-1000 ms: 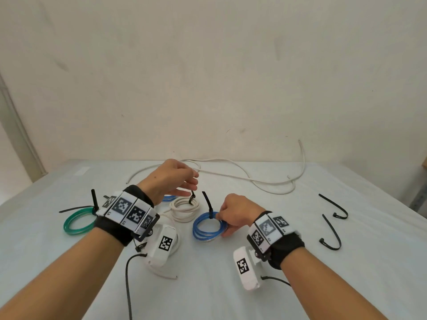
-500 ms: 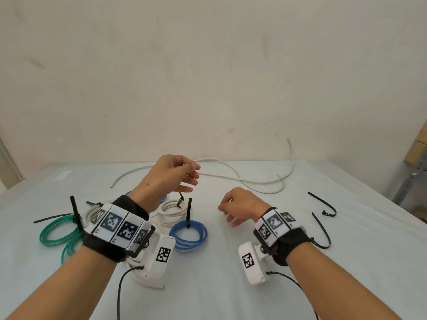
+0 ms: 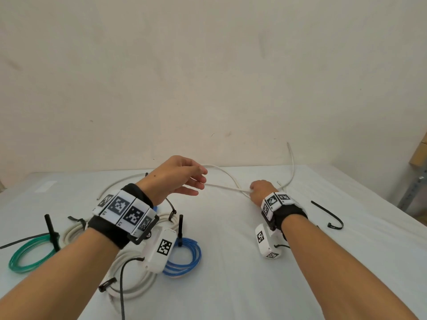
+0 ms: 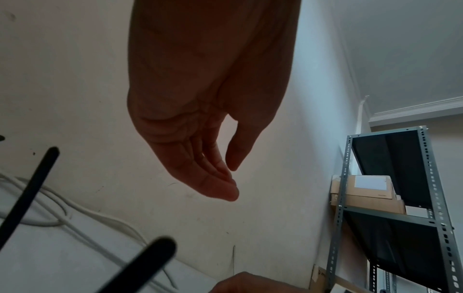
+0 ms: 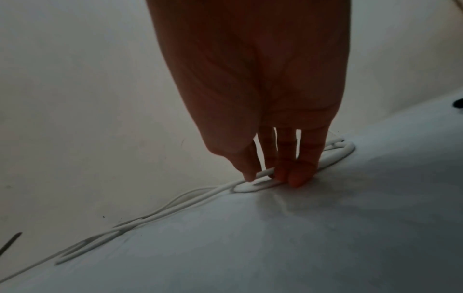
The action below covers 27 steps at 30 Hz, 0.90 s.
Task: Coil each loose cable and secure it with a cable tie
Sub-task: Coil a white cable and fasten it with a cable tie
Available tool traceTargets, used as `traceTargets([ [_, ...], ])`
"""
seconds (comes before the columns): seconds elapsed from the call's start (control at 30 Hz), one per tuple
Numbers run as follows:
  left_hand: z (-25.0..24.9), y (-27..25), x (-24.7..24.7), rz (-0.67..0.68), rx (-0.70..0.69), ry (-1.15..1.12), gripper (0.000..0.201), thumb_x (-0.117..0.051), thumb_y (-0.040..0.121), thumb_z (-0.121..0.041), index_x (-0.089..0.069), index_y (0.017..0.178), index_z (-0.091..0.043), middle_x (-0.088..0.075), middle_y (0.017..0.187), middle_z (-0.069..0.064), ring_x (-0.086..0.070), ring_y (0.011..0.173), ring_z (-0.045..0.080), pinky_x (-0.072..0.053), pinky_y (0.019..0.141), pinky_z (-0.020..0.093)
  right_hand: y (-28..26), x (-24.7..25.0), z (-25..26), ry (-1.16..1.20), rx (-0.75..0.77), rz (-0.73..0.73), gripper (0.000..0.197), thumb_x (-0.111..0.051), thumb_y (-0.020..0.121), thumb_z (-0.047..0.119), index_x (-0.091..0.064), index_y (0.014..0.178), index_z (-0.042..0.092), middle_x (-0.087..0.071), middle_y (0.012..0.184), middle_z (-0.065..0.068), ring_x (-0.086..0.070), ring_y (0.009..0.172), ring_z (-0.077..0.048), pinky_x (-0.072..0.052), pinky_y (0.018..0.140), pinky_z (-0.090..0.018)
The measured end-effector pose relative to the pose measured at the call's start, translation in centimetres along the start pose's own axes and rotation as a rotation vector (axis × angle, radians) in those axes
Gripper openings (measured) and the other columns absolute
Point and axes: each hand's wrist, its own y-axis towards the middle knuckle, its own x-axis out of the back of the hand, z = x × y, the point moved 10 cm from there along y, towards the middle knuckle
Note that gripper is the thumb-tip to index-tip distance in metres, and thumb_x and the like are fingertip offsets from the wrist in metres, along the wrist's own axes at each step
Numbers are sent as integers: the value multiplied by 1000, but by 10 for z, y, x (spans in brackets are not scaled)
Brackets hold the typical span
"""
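A loose white cable [image 3: 226, 187] sprawls across the far side of the table, one end curling up against the wall. My right hand [image 3: 253, 192] reaches down onto it where two strands cross. In the right wrist view its thumb and fingertips [image 5: 295, 178] pinch the cable [image 5: 175, 206] against the cloth. My left hand [image 3: 198, 181] hovers above the table with relaxed fingers and holds nothing; the left wrist view shows it [image 4: 231, 182] with the thumb apart. A blue coil [image 3: 184, 257] with an upright black tie lies under my left wrist.
A green tied coil [image 3: 30, 255] lies at the left, and white tied coils [image 3: 131, 285] near my left forearm. A loose black cable tie [image 3: 330, 214] lies at the right. A metal shelf with boxes [image 4: 371, 194] stands beyond the table's right side.
My right hand let go of the blue coil and moved away and right to the loose white cable. My left hand rose off the white coil's tie and opened.
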Motion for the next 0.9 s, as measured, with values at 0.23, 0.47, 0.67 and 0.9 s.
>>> traceTargets([
  [0.23,-1,11,3,20,53,-22,21,-57,104,-12,-68,116,0,-76,100,17,-76,82,20,-62,69,30,-11,40,18,138,43,-222,17,-57,101,16,-72,109,16,-62,122,-12,-61,113,-36,-48,91,-38],
  [0.47,-3,10,-27,58,181,-266,47,-59,106,-30,-50,129,9,-72,111,32,-77,96,35,-64,82,39,-87,101,75,510,363,-449,9,-66,99,24,-74,99,28,-59,97,-3,-58,87,-6,-37,74,-8],
  [0.67,-4,0,-25,-89,164,-620,14,-47,106,3,-53,114,12,-71,105,30,-75,82,34,-66,66,36,-125,106,79,953,328,-381,15,-78,91,32,-80,87,17,-67,103,1,-66,94,-1,-49,87,-16],
  [0.9,-10,-31,-1,-140,84,-536,18,-52,104,1,-60,89,2,-68,83,14,-74,71,26,-66,69,37,-114,89,42,2046,-5,-133,32,-55,99,-14,-43,128,-6,-58,107,-25,-79,87,-34,-66,75,-38],
])
